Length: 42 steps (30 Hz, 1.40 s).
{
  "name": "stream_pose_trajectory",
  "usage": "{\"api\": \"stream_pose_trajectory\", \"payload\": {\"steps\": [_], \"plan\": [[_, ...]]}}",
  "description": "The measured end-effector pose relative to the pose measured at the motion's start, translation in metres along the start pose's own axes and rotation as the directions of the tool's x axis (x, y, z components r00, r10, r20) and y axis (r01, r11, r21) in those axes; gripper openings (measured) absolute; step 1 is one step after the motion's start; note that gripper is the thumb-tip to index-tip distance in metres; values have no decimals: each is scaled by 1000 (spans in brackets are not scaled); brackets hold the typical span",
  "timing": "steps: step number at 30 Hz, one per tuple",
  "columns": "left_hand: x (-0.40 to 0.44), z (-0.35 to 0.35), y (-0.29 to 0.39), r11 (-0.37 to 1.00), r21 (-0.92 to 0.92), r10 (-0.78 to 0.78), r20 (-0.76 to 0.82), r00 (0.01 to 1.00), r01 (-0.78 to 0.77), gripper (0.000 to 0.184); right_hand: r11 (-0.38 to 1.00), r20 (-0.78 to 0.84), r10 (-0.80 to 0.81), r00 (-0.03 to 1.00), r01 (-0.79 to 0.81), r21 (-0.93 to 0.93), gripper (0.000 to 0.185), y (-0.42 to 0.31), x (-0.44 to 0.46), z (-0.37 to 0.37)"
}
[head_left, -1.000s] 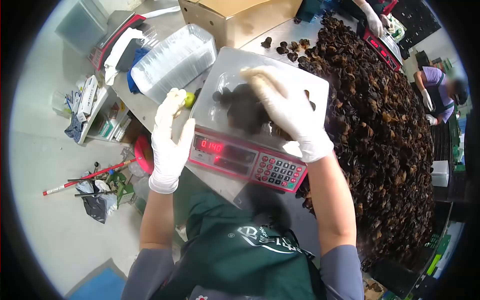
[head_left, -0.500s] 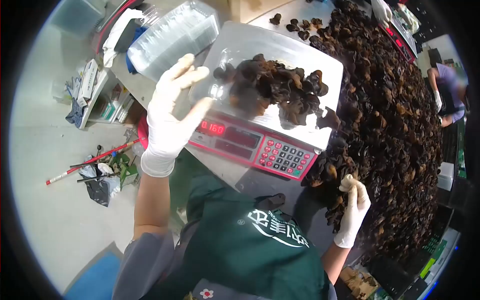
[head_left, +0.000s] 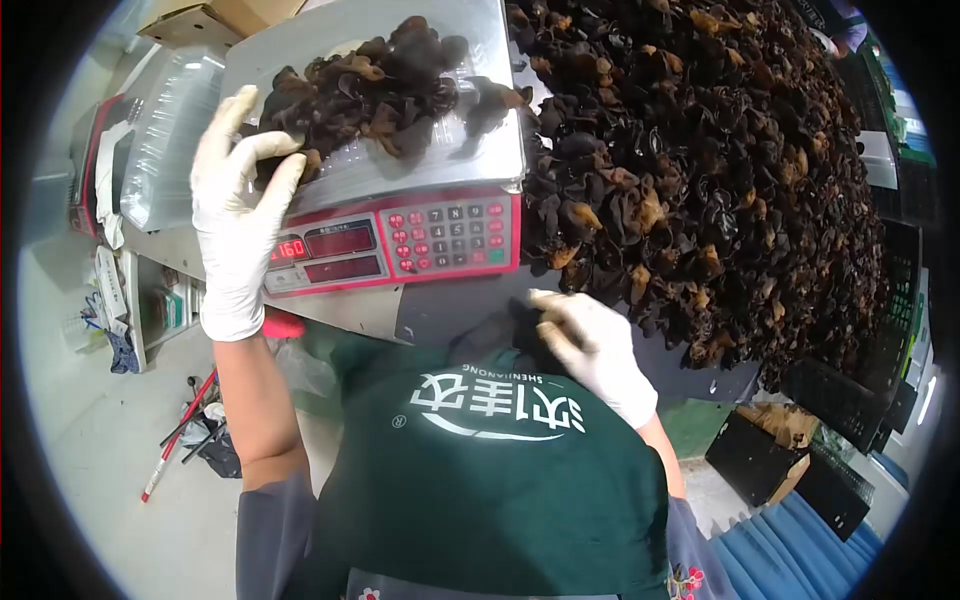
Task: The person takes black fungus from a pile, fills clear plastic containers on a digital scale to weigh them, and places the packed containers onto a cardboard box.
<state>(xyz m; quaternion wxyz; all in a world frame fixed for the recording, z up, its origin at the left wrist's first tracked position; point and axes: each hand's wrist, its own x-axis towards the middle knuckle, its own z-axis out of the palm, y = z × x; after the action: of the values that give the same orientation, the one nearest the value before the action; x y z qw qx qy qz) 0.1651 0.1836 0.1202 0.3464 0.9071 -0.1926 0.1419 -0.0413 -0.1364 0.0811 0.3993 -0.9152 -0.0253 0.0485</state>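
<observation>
My gloved left hand [head_left: 240, 215] is at the left side of a digital scale [head_left: 450, 235], fingers curved and apart beside the mushrooms. On the steel pan a pile of dark wood ear mushrooms [head_left: 365, 95] lies in what seems to be a clear plastic tray, mostly hidden beneath them. The red display [head_left: 288, 250] shows 160, its left end covered by my hand. Near the front table edge, my gloved right hand [head_left: 600, 355] has its fingers closed on a dark, blurred piece [head_left: 535, 325] that looks like a wood ear mushroom.
A large heap of wood ear mushrooms [head_left: 690, 170] covers the table to the right. Stacked clear plastic trays [head_left: 175, 140] stand left of the scale, a cardboard box [head_left: 215, 20] behind it. Black crates [head_left: 890, 290] line the right. Another person's arm [head_left: 845, 38] shows far right.
The view has turned and shifted. My left hand has gone from spread fingers to curved ones close by the mushrooms. My right hand has moved from the heap's edge to a dark piece before my apron.
</observation>
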Motion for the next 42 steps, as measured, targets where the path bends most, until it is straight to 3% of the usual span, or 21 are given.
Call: {"api": "stream_pose_trajectory", "payload": {"steps": [1, 2, 4, 5, 8, 10, 12, 13, 17, 20, 21, 25, 28, 33, 36, 38, 40, 41, 42], "plan": [[2, 1, -3, 975, 193, 120, -56, 991, -107, 18, 999, 123, 9, 992, -3, -42, 33, -4, 4, 7], [3, 2, -1, 969, 223, 121, -56, 991, -106, 18, 996, 244, 20, 970, 2, -87, 35, -7, 8, 12], [5, 3, 2, 954, 282, 128, -64, 990, -105, 18, 977, 236, -78, 969, 122, -178, 33, 1, 13, 28], [4, 2, 2, 948, 290, 155, -71, 985, -128, 26, 978, 223, -107, 969, 143, -152, 25, 11, 13, 34], [-5, -8, 10, 987, 159, 9, -132, 991, 12, 32, 971, 132, -124, 983, 148, -189, 21, 12, 11, 24], [-14, -16, 7, 995, 85, -41, -193, 980, 59, 38, 986, -140, -124, 982, 106, -125, 25, 8, 13, 11], [-24, -22, 4, 992, 73, -84, -259, 962, 107, 38, 968, -361, -175, 916, 93, -233, 25, -3, 21, -1], [-28, -22, 4, 989, 0, -143, -295, 945, 150, 39, 952, -328, -121, 937, 16, -307, 26, 0, 18, -2], [-36, -26, -6, 985, -35, -174, -310, 935, 171, 37, 905, -160, -231, 960, 152, -398, 36, 29, 31, 16], [-39, -30, -1, 989, -54, -146, -331, 932, 136, 38, 901, -209, -362, 908, 283, -330, 32, 36, 27, 12], [-41, -34, -2, 990, 24, -120, -336, 934, 136, 39, 899, -256, -387, 886, 301, -317, 36, 35, 25, 10], [-53, -39, -14, 982, -42, -190, -328, 926, 187, 36, 872, -419, -451, 788, 290, -393, 41, 13, 12, -4], [-56, -33, -14, 977, -41, -213, -294, 932, 211, 37, 830, -411, -513, 754, 313, -462, 40, 2, 17, -16], [-54, -34, -10, 983, 28, -165, -312, 936, 183, 40, 738, -351, -510, 785, 190, -648, 46, 2, 29, -31], [-63, -40, -18, 970, 98, -177, -331, 927, 221, 40, 808, -377, -426, 822, 158, -568, 40, -10, 37, -40], [-68, -45, -29, 968, 160, -130, -349, 928, 196, 43, 936, -510, -285, 812, 122, -330, 38, -14, 44, -35], [-71, -50, -29, 979, 47, -168, -357, 919, 197, 41, 936, -533, -337, 776, 215, -280, 39, -30, 59, -34], [-74, -50, -35, 973, -160, -215, -345, 914, 168, 38, 927, -525, -373, 765, 275, -256, 39, -43, 67, -29], [-73, -47, -17, 823, -535, -373, -257, 892, 190, 30, 913, -520, -407, 751, 332, -237, 39, -60, 75, -26]]}}
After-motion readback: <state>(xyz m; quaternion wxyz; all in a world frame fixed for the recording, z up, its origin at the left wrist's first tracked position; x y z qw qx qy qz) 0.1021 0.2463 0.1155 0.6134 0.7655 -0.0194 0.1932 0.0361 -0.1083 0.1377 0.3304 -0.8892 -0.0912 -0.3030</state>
